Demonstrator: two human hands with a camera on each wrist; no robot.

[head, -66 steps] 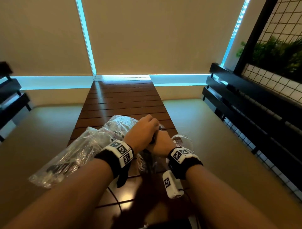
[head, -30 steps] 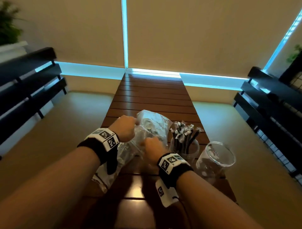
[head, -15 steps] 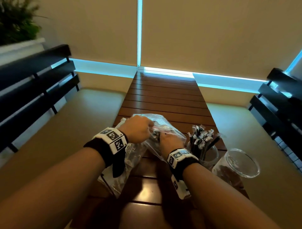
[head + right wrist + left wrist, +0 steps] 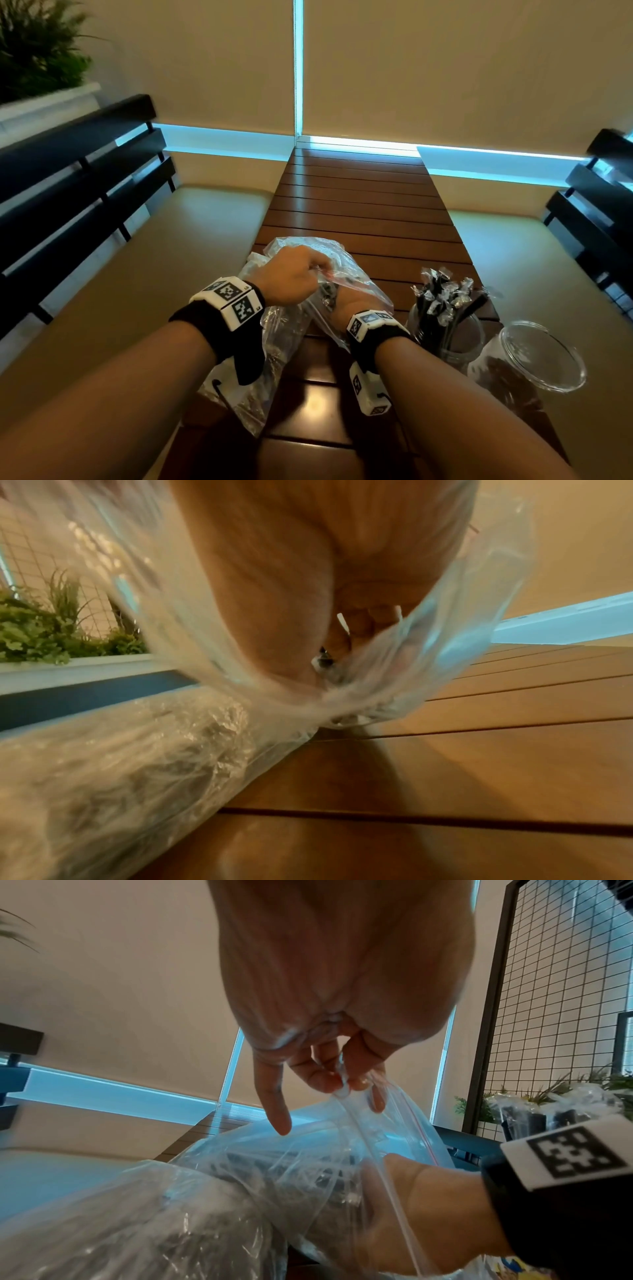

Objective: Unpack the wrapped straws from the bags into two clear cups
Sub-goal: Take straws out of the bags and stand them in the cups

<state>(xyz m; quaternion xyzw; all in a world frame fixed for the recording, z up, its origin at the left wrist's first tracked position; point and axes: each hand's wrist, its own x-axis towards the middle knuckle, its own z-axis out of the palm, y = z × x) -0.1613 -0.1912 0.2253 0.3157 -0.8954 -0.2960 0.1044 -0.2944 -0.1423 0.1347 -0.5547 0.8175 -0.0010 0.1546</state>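
A clear zip bag [image 4: 346, 260] of wrapped straws lies on the wooden table [image 4: 359, 198]. My left hand [image 4: 318, 270] pinches the bag's open rim [image 4: 346, 1089] between thumb and fingers and holds it up. My right hand [image 4: 354, 303] is inside the bag up to the wrist. In the right wrist view its fingers [image 4: 359, 626] curl over wrapped straws, and one straw tip [image 4: 322, 661] pokes out below them. To the right, one clear cup [image 4: 448, 342] holds several wrapped straws [image 4: 442, 294]. A second clear cup [image 4: 537, 356] stands beside it with no straws in it.
A second clear bag [image 4: 257, 387] lies under my left wrist at the table's left edge. Cushioned benches [image 4: 154, 274] with dark slatted backs [image 4: 78, 185] flank the narrow table. A planter [image 4: 37, 68] stands at the back left. Roller blinds close off the far end.
My right hand has gone deeper into the bag while my left hand keeps pinching its rim. The head view has swung left, so both cups now show at the right.
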